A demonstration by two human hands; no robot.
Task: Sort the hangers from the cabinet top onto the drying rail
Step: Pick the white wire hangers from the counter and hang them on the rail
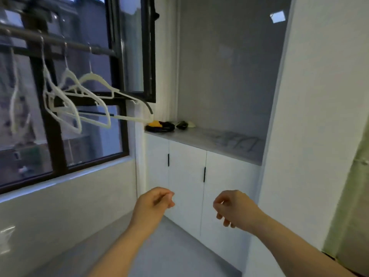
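The white hangers hung by their hooks on the drying rail, up and to the left of the cabinet top; three sat close together with their arms overlapping, and a fourth, blurred one hung farther left of them. None of them was near your fingers: both hands were low, below the cabinet top and in front of the white cabinet doors, well apart from the rail. Your left hand had its fingers loosely curled with the thumb resting against them, and it held nothing. Your right hand, just beside it with a gap between, also had its fingers curled loosely downward around nothing. On the right part of the cabinet top lay a faint pale shape, too blurred to tell whether it was a hanger. At the cabinet top's left end sat a small heap of dark and yellow items, next to the black window frame.
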